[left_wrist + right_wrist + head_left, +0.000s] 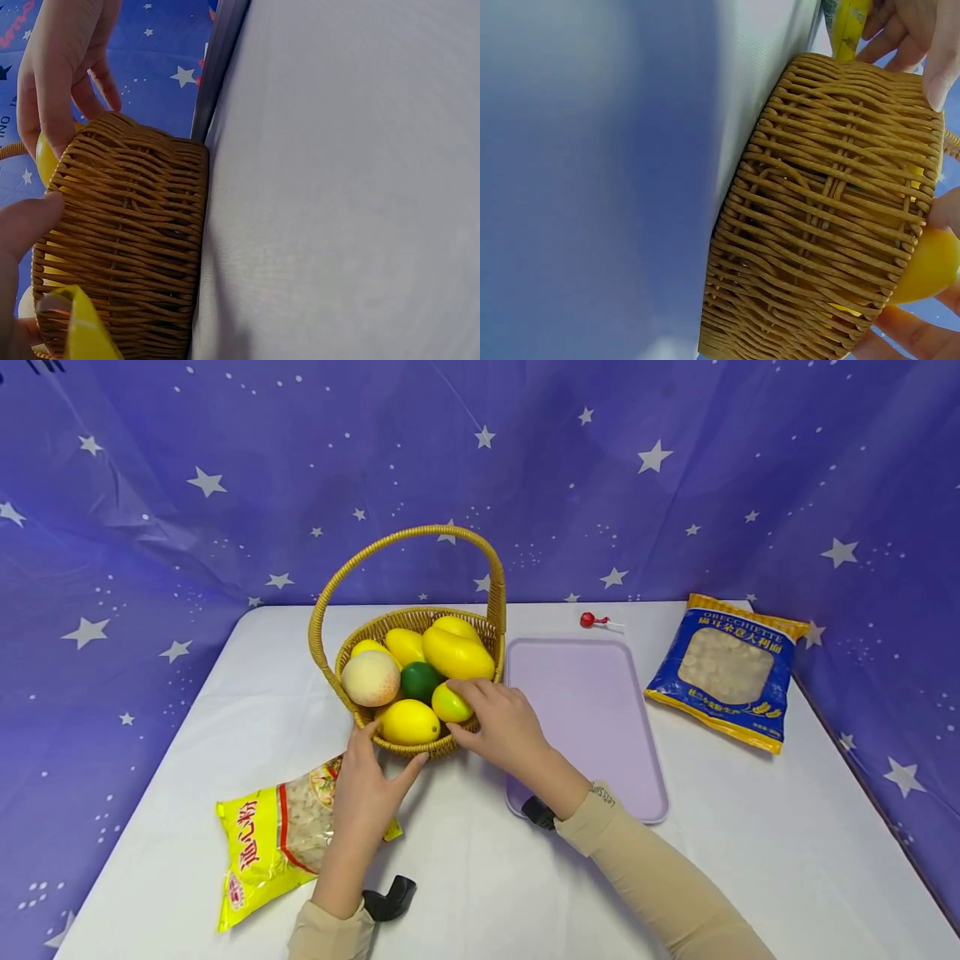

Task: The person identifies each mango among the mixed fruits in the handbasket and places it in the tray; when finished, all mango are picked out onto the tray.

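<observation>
A wicker basket (501, 602) with a tall handle stands at the back of the table, filled with fruit. My right hand (504, 727) reaches over its right front rim and pinches a yellow-green round fruit (452, 702) between thumb and fingers. Close beside that fruit are a dark green fruit (422, 682), a lemon (408, 722) and a large yellow mango (459, 652). A pale peach (371, 678) sits at the left. My left hand (369, 789) rests against the basket's front left, thumb and forefinger spread along the rim, holding nothing between them.
A yellow food bag (258, 852) lies partly under my left forearm. Right of the basket is a flat lilac tray (585, 652), with a red lollipop (588, 620) behind it. A blue pasta bag (723, 672) lies at the far right. Star-patterned cloth hangs behind the table.
</observation>
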`<state>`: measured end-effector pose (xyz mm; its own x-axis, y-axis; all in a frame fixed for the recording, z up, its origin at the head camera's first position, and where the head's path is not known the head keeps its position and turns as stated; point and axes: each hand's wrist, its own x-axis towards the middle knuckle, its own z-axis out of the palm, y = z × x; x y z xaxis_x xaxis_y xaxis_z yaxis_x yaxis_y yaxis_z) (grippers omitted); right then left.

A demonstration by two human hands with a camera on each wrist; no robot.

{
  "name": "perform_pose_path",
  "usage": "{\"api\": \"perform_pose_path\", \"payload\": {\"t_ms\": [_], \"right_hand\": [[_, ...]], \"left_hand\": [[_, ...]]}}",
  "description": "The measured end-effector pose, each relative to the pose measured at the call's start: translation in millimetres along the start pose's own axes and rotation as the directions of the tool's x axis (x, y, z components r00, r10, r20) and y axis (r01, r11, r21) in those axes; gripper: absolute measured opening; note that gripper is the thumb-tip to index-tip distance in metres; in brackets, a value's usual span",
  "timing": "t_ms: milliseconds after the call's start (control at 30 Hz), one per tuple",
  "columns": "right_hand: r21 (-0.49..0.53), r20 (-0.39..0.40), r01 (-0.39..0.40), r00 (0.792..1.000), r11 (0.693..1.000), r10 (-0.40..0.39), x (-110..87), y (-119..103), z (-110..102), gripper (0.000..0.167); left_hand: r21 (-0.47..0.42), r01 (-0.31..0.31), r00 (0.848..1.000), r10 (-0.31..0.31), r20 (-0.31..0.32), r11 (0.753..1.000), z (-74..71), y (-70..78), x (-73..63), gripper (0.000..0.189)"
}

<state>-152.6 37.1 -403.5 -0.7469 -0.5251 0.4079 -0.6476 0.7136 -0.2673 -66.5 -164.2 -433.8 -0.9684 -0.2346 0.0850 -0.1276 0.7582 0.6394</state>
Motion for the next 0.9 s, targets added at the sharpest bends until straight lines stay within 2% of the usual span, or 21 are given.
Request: {"api": "perform_pose_path", "payload": {"t_ms": [233, 433, 533, 733, 900], "right_hand": [[0.007, -0.031, 0.013, 0.999, 1.000, -0.013, 1.1, 1.7, 0.4, 0.053], [0.083, -0.099, 0.026, 0.995, 0.996, -0.018, 2.5, 5.5, 2.1, 0.050], [0.137, -0.105, 0.011, 0.994, 0.991, 0.004, 3.0, 6.0, 0.4, 0.051], [0.273, -0.085, -0.053, 0.993, 0.961, 0.078, 3.4, 6.5, -9.2, 0.052], [0.400, -0.100, -0.075, 0.987, 0.913, 0.125, 4.1, 10.2, -18.5, 0.052]], "left_hand": [[0.007, -0.001, 1.000, 0.001, -0.001, 1.000, -0.2, 1.3, -1.0, 0.096], [0.006, 0.007, 1.000, -0.007, 0.005, 1.000, 0.0, 0.4, -1.3, 0.095], [0.003, 0.001, 1.000, -0.001, -0.001, 1.000, -0.1, 0.0, -1.5, 0.093], [0.011, 0.005, 1.000, -0.005, 0.006, 1.000, 0.3, -0.3, -1.9, 0.093], [0.011, -0.001, 1.000, 0.001, -0.004, 1.000, 0.6, -0.7, -2.0, 0.092]]}}
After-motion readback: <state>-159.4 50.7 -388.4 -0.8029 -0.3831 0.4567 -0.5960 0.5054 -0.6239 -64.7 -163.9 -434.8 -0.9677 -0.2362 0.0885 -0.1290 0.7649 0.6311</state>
